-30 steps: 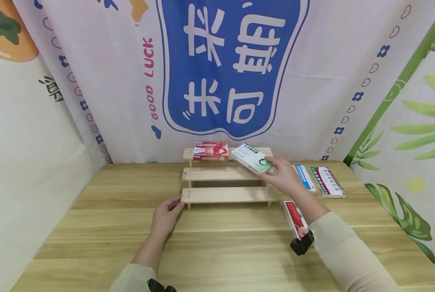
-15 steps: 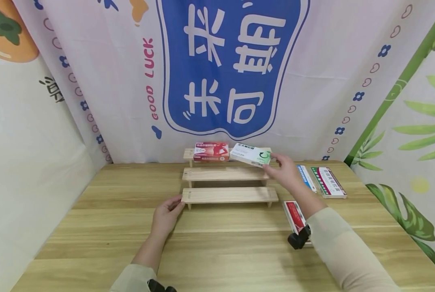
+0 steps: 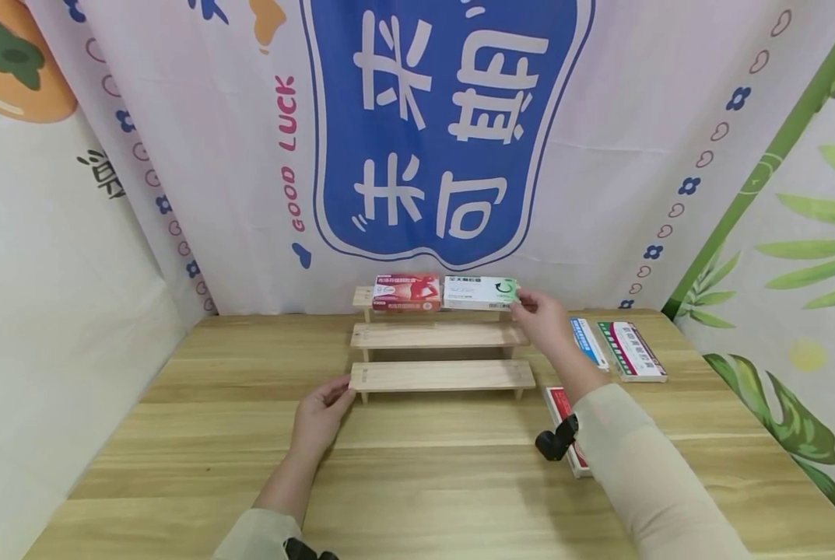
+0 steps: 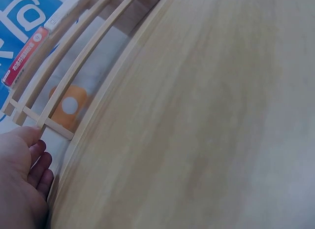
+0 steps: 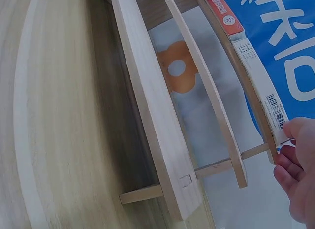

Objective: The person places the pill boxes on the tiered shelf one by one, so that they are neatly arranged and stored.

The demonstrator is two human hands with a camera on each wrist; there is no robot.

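A three-step wooden display rack [image 3: 441, 376] stands at the back of the table. My left hand [image 3: 321, 412] holds the left end of its lowest step, thumb against the wood in the left wrist view. On the top step lies a white and green medicine box [image 3: 478, 291], flat and lined up beside a red medicine box [image 3: 406, 292]. My right hand [image 3: 545, 320] pinches the white box's right end. In the right wrist view, the thumb of this hand [image 5: 302, 165] touches the box's end, with the other fingers curled beneath.
Right of the rack, a blue and white box [image 3: 589, 344] and a green, white and red box [image 3: 632, 351] lie on the wooden table [image 3: 179, 467]. Closer in, a red and white box [image 3: 560, 400] is partly covered by the right wrist camera. A printed cloth [image 3: 249, 257] hangs behind.
The white medicine box has come down from a tilted position and turned straight on the top step, beside the red one. My right hand moved with it. The left hand stays in place.
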